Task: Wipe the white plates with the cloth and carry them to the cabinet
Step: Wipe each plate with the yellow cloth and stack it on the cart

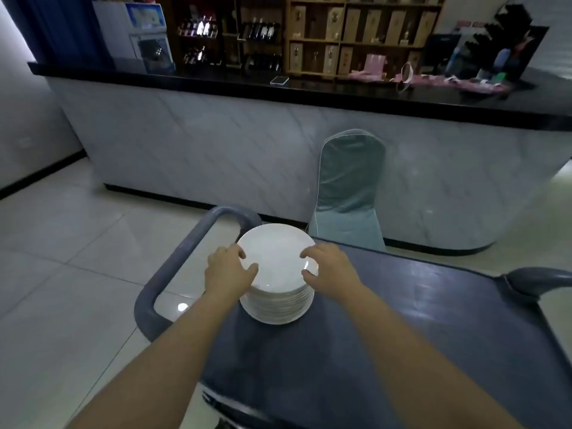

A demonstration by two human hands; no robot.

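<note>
A stack of white plates sits on a grey cart, near its handle. The left hand and right hand grip the top rim from opposite sides. No cloth shows. Carrying to the cabinet appears not yet begun.

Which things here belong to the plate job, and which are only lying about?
Job: white plates, stacked; left hand and right hand, both holding the top plate's rim; grey cart beneath.
Lying about: covered chair, phone on black counter, bottles on shelves.
</note>
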